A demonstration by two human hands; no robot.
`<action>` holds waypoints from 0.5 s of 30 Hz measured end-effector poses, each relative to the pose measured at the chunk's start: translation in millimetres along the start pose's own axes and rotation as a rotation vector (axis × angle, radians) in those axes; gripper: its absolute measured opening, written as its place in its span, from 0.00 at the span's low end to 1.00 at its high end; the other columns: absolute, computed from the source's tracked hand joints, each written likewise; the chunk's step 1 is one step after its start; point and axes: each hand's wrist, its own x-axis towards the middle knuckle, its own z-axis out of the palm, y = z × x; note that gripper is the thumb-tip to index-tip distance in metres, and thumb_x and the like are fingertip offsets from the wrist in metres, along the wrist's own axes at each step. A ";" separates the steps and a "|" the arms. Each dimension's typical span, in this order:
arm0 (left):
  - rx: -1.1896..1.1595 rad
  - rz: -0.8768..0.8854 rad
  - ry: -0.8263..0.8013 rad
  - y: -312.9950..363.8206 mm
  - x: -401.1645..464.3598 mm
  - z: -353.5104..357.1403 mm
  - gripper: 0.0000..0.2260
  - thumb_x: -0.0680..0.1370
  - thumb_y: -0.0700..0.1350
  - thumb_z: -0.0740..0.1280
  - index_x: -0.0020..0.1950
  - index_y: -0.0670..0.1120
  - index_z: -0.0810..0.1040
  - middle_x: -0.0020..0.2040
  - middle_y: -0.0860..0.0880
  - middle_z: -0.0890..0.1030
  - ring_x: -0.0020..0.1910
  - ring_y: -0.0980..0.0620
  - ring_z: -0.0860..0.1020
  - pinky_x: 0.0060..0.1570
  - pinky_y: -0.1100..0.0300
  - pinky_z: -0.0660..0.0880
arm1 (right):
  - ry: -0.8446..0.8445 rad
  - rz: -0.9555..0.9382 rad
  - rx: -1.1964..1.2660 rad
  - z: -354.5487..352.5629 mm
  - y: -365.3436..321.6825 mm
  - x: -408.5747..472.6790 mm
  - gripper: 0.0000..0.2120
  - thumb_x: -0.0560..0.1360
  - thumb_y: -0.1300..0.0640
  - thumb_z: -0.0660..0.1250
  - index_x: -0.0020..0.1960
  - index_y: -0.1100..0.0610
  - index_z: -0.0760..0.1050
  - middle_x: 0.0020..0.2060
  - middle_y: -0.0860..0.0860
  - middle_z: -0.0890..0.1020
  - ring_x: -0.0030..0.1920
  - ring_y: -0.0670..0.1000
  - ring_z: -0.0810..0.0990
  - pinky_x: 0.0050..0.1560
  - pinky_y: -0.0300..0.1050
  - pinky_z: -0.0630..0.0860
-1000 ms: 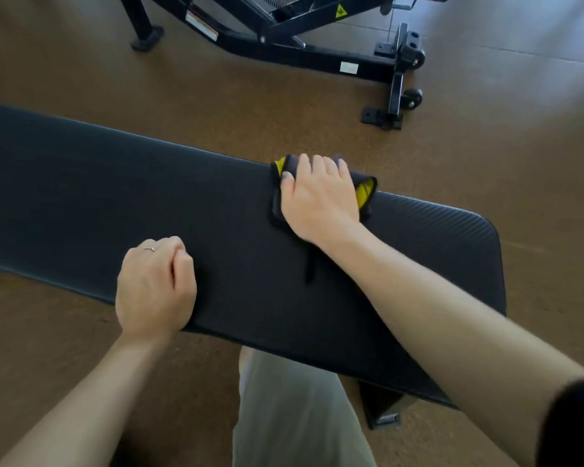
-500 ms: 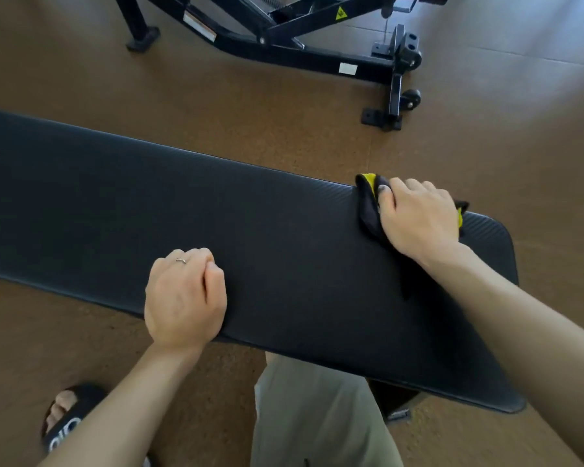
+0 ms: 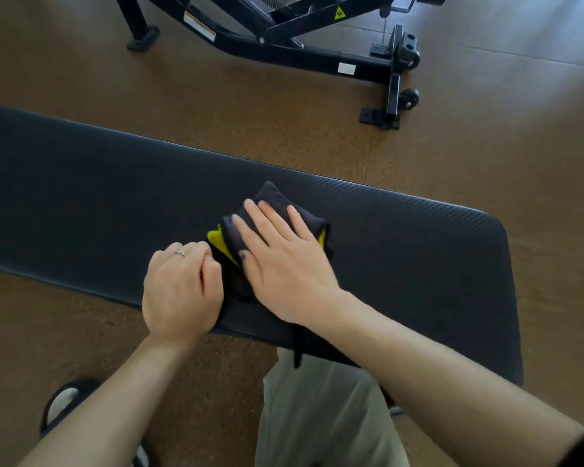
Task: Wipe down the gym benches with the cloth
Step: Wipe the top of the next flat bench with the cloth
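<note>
A long black padded gym bench (image 3: 418, 251) crosses the view from left to right. On its middle lies a folded black cloth with yellow patches (image 3: 231, 237). My right hand (image 3: 284, 261) presses flat on the cloth with straight, spread fingers. My left hand (image 3: 181, 291) rests as a loose fist on the bench's near edge, just left of the cloth and touching it. A thin black strip of the cloth hangs over the near edge under my right wrist.
A black metal frame of another bench (image 3: 317, 52) with a small wheel stands on the brown floor beyond. My leg in light trousers (image 3: 324, 419) is below the bench, and my foot in a black sandal (image 3: 64, 402) is at lower left.
My right hand has slid the cloth from the bench's right end back toward the middle. My left hand stayed on the near edge, and the cloth now lies against it.
</note>
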 end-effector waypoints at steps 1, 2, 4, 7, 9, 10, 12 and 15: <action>-0.001 -0.016 0.007 1.2 -0.4 -0.4 0.14 0.77 0.40 0.54 0.32 0.43 0.66 0.27 0.49 0.67 0.28 0.47 0.65 0.34 0.47 0.67 | -0.006 -0.008 -0.031 -4.5 17.8 -11.2 0.26 0.85 0.47 0.49 0.81 0.52 0.62 0.82 0.54 0.61 0.82 0.54 0.57 0.81 0.58 0.52; -0.001 -0.035 0.012 1.7 -0.4 -0.6 0.13 0.77 0.40 0.53 0.31 0.43 0.66 0.27 0.48 0.66 0.28 0.46 0.65 0.33 0.47 0.67 | -0.003 0.003 -0.072 -9.1 39.0 -15.3 0.26 0.84 0.48 0.50 0.81 0.52 0.64 0.81 0.54 0.63 0.81 0.54 0.60 0.80 0.58 0.55; -0.006 -0.063 0.011 2.3 0.5 -0.6 0.13 0.76 0.40 0.53 0.31 0.42 0.65 0.27 0.48 0.66 0.28 0.46 0.65 0.32 0.48 0.67 | 0.010 0.109 -0.148 -18.7 88.2 -9.9 0.26 0.84 0.49 0.49 0.81 0.52 0.64 0.80 0.54 0.64 0.80 0.56 0.62 0.79 0.57 0.57; -0.014 -0.058 0.011 3.8 0.9 -0.2 0.12 0.75 0.40 0.53 0.31 0.43 0.64 0.27 0.50 0.64 0.28 0.46 0.65 0.33 0.47 0.68 | 0.000 0.407 -0.103 -29.5 133.6 6.9 0.26 0.86 0.48 0.45 0.82 0.52 0.59 0.81 0.55 0.63 0.81 0.56 0.58 0.80 0.56 0.52; -0.005 -0.073 0.039 6.3 -0.4 -1.0 0.12 0.75 0.40 0.53 0.31 0.43 0.64 0.27 0.51 0.64 0.29 0.46 0.64 0.31 0.49 0.67 | 0.067 0.573 -0.114 -17.7 103.1 12.8 0.28 0.84 0.48 0.45 0.81 0.56 0.61 0.80 0.59 0.65 0.80 0.61 0.60 0.80 0.60 0.52; -0.004 -0.077 0.047 8.3 -1.4 -1.2 0.12 0.75 0.40 0.53 0.31 0.42 0.65 0.27 0.51 0.64 0.29 0.46 0.64 0.31 0.51 0.67 | 0.099 0.578 -0.114 -9.9 73.6 10.6 0.29 0.82 0.49 0.46 0.80 0.58 0.63 0.79 0.60 0.65 0.79 0.62 0.61 0.79 0.62 0.53; 0.015 -0.070 0.043 9.3 -3.0 -1.3 0.12 0.75 0.40 0.53 0.32 0.42 0.66 0.28 0.52 0.63 0.30 0.46 0.64 0.32 0.51 0.66 | 0.091 0.421 -0.046 1.1 13.7 -4.3 0.29 0.82 0.50 0.47 0.80 0.59 0.63 0.80 0.60 0.63 0.80 0.62 0.59 0.80 0.62 0.52; 0.029 -0.059 0.012 6.3 -0.8 -0.3 0.12 0.76 0.40 0.53 0.32 0.43 0.65 0.28 0.52 0.65 0.30 0.46 0.66 0.35 0.48 0.68 | 0.033 0.160 0.026 -4.7 5.2 -25.9 0.26 0.85 0.49 0.47 0.81 0.54 0.62 0.81 0.55 0.62 0.82 0.56 0.56 0.81 0.59 0.52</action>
